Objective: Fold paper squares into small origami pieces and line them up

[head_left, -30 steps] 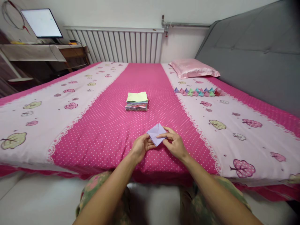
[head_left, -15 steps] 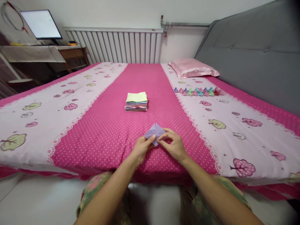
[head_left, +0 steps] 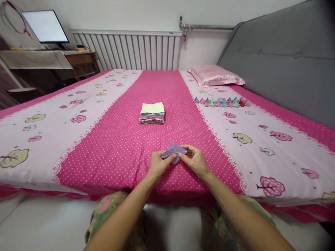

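A piece of purple origami paper [head_left: 173, 149], folded into a pointed shape, is held above the near edge of the bed. My left hand [head_left: 159, 162] grips its left side, thumb pressed on the front. On the other side my right hand [head_left: 195, 160] pinches the right part, its thumb also on the front face. The fingers behind the paper are partly hidden. Farther off stands a stack of coloured paper squares [head_left: 152, 113], pale yellow on top. To the right lie rows of small folded paper pieces [head_left: 220, 102] in several colours.
The bed [head_left: 125, 139] has a pink dotted cover with printed white bands. A pink pillow [head_left: 216, 75] lies at the back right, by the grey headboard [head_left: 285, 59]. Behind are a radiator [head_left: 131, 50] and a monitor [head_left: 45, 27] on a desk.
The purple paper has tilted and now looks wider and flatter. My right thumb has moved onto its front, and my left hand has shifted slightly. The stack and the small pieces are unchanged.
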### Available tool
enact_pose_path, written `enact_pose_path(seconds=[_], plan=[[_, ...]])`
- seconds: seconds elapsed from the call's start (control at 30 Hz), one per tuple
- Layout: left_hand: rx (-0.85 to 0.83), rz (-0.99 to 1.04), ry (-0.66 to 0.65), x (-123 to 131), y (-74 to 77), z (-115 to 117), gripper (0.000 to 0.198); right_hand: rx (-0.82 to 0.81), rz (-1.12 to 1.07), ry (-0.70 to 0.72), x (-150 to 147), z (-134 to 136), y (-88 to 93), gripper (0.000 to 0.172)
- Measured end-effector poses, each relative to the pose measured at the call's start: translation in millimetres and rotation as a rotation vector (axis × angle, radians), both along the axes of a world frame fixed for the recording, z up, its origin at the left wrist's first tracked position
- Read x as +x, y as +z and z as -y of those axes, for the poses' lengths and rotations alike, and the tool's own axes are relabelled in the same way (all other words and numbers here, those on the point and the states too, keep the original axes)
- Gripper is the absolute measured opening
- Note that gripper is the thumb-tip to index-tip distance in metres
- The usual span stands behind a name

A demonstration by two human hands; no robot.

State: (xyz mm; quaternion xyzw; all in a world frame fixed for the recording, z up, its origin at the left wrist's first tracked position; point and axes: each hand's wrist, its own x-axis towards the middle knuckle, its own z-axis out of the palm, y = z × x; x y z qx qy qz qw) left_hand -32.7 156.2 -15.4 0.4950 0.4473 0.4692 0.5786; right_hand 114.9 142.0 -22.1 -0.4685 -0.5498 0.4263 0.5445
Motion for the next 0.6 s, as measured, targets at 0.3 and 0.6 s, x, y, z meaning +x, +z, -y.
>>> enact_pose_path(seconds=[0.3,0.6], plan=[[0.066,-0.139,-0.025,0.0,6.1,3.3,0.021,0.115,0.308,-0.112,-0.3,4.1,4.4,0.009],[0.067,-0.128,-0.04,0.1,3.4,2.7,0.019,0.091,0.291,-0.094,0.0,3.7,2.9,0.005]])
